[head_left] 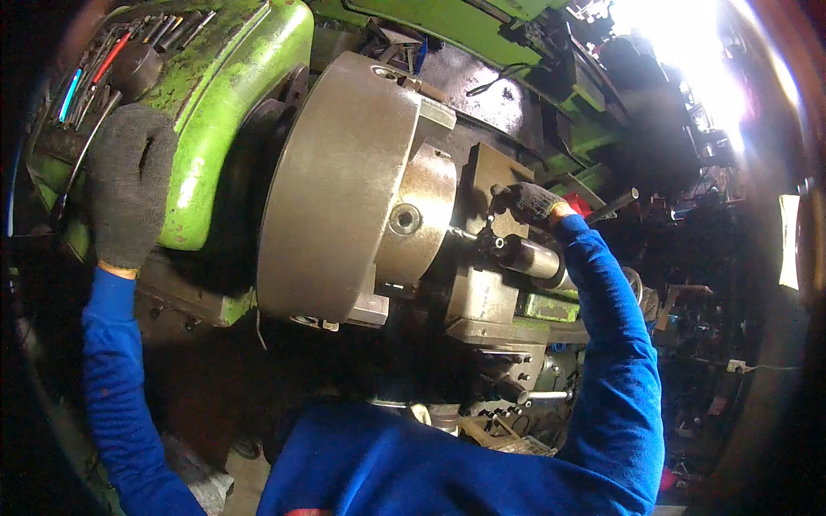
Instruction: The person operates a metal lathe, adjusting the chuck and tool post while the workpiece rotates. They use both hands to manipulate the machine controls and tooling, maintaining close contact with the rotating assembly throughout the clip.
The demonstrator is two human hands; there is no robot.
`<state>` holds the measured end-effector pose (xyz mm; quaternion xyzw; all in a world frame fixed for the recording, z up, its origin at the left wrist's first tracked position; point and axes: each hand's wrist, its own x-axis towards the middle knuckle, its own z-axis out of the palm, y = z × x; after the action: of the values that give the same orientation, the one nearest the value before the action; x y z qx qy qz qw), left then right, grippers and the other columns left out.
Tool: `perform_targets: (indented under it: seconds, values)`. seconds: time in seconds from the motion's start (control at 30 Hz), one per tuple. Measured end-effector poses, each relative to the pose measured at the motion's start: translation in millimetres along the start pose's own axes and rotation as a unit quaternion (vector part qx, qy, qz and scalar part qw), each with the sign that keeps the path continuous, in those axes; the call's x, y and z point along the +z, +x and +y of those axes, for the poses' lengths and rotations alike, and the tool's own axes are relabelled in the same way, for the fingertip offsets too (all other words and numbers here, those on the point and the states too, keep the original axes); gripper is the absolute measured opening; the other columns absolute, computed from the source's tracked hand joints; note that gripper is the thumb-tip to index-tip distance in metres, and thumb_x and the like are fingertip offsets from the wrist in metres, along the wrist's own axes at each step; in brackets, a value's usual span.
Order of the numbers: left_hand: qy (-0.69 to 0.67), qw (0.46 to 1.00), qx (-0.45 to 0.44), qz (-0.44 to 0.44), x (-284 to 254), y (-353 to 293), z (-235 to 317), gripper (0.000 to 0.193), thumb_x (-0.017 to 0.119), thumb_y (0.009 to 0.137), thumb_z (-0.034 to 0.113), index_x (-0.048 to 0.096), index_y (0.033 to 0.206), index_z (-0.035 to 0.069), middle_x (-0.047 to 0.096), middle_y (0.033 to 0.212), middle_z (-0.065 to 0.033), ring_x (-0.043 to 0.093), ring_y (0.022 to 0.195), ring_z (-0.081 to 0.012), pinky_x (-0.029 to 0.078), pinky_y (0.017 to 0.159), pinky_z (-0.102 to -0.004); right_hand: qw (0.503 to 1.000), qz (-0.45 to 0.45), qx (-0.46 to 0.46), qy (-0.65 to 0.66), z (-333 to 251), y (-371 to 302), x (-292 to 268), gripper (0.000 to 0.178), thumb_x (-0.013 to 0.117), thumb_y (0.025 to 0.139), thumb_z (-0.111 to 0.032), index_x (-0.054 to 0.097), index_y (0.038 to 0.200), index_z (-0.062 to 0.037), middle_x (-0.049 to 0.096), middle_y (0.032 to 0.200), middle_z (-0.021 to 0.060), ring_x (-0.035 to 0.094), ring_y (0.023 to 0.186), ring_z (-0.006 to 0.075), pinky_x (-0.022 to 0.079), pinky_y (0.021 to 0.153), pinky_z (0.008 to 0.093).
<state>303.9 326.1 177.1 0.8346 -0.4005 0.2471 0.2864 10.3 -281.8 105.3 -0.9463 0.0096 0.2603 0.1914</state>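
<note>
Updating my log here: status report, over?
Gloved left hand over green metal housing. Gloved right hand at small metal fitting. Large round grey steel chuck between.

White glare [680, 43] floods the upper right of the frame, tinged violet along its lower edge. Below it, the room sinks into shadow, crowded with dim clutter [697, 322] too dark to make out. A pale upright strip [789, 241] shows near the right edge, above a thin cable [773, 368].

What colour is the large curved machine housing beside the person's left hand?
The curved machine housing is bright green, seen best in the head view.
</note>
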Motion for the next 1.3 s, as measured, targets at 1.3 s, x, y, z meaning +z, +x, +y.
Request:
perform_targets:
  seconds: [1.3]
  values:
    - [0.06,0.997,0.035,0.022,-14.3,9.1,18.8,0.012,0.073,0.103,0.015,0.072,0.109,0.005,0.071,0.111,-0.0177,0.068,0.109,-0.0419,0.054,0.098,-0.0519,0.999,0.033,-0.002,-0.034,-55.7,17.8,-41.3,0.029,0.064,0.108,-0.028,0.08,0.124,-0.0097,0.08,0.12,0.0144,0.075,0.112,0.0333,0.058,0.099,0.0452]
